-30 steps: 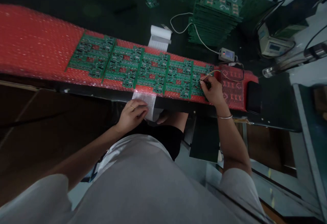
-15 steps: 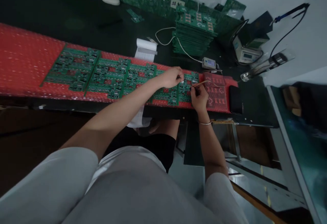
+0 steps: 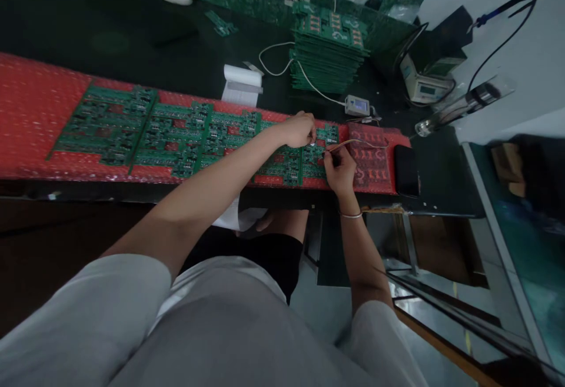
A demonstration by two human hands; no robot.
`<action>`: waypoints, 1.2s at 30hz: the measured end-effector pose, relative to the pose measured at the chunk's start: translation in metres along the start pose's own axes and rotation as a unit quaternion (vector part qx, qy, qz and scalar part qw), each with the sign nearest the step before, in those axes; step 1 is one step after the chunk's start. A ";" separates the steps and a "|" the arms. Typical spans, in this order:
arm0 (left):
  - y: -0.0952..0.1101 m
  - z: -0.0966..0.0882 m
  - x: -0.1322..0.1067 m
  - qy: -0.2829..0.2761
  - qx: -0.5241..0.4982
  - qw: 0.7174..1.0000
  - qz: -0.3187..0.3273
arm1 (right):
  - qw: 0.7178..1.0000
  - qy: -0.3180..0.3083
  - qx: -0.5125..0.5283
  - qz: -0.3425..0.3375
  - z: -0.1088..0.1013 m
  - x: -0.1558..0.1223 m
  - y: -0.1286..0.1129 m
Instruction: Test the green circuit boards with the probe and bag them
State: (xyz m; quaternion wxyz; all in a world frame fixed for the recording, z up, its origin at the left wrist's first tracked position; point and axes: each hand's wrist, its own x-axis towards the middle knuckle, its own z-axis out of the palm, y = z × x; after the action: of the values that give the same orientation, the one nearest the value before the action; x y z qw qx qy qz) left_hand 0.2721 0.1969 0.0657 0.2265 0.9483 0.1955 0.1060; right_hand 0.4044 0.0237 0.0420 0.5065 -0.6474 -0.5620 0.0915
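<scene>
A row of green circuit boards (image 3: 172,134) lies on red bubble wrap (image 3: 30,116) along the bench edge. Over the boards toward the right end, my left hand (image 3: 301,130) is closed in a pinch; a tiny white bit shows at its fingertips, too small to name. Just right of it, my right hand (image 3: 341,169) pinches a thin wire (image 3: 353,141) close to the board surface. This wire runs right across the bubble wrap toward a small meter-like device (image 3: 356,105) with a lit screen. The fingertips of both hands are partly hidden.
Behind the boards stands a tall stack of green circuit boards (image 3: 329,52). A paper roll (image 3: 242,75) lies left of it, and a white cable (image 3: 309,81) crosses the bench. A black phone-like object (image 3: 406,170) and a clear tube (image 3: 468,104) are on the right.
The view has shifted slightly, so the bench things sit a little further left. Both hands stay over the same end of the boards, with the wire still in my right hand.
</scene>
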 end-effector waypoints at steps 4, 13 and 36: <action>0.003 0.002 -0.002 0.017 0.030 0.999 -0.002 | 1.000 -0.003 0.000 0.003 0.000 0.000 0.000; 0.030 -0.005 -0.047 0.026 0.109 0.993 0.026 | 0.999 -0.005 0.032 0.032 0.001 0.000 0.003; 0.086 -0.008 -0.260 0.155 0.112 0.981 -0.036 | 0.963 -0.161 -0.176 -0.128 0.084 0.106 -0.013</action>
State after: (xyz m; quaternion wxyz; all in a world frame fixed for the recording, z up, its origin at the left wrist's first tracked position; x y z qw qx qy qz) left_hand 0.0636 0.0202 0.0839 0.0897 0.9319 0.2730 0.2212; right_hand 0.3757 0.1549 0.0606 0.2952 -0.6257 -0.7215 0.0282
